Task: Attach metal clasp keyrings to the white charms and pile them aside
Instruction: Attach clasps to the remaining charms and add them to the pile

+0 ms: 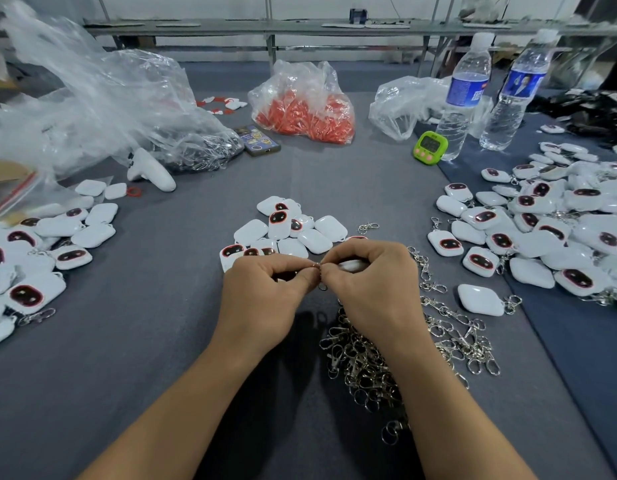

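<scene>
My left hand [265, 289] and my right hand [372, 282] meet at the table's middle, fingertips pinching a small metal keyring [319, 271] between them. A white charm [350, 265] is tucked under the fingers of my right hand, mostly hidden. Just beyond my hands lies a small heap of loose white charms [286, 230]. A tangle of metal clasp keyrings [369, 362] spreads under and beside my right wrist. A large pile of charms with clasps [549, 216] fills the right side. One such charm [480, 299] lies apart near that pile.
More white charms [40, 251] lie at the left edge. Clear plastic bags [102, 98], a bag of red parts [307, 109], a phone [260, 140], a white controller [151, 171], a green timer [430, 147] and two water bottles [464, 95] stand farther back on the grey cloth.
</scene>
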The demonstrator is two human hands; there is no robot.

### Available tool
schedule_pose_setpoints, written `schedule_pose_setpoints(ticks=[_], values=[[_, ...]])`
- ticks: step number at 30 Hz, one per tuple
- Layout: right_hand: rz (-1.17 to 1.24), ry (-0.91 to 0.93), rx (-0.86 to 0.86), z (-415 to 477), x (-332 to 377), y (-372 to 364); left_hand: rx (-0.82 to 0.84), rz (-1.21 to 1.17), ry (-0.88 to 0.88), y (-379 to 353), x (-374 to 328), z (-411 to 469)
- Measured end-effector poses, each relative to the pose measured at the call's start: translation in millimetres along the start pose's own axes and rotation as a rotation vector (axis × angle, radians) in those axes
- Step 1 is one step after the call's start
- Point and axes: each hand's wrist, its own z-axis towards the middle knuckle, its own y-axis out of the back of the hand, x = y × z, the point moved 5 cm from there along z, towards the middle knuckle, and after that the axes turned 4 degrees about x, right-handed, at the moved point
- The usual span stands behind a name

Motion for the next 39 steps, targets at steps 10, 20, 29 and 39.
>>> schedule_pose_setpoints(ticks=[10, 20, 29, 39], values=[[-0.126, 0.075, 0.019, -3.6, 4.6, -0.6, -0.01, 0.098, -0.065, 4.1, -8.7, -0.3], [-0.068, 0.034, 0.015, 0.6, -0.3, 0.0, -0.062, 0.103, -0.029, 8.4, -4.9, 0.6], [-0.088, 0.074, 0.083, 3.4, -2.1, 1.2, 0.017, 0.112, -0.061, 6.9, -5.9, -1.2], [-0.055, 0.09, 0.15, 4.9, -1.4, 0.9, 0.086, 0.038, -0.057, 4.6, -8.2, -2.3]])
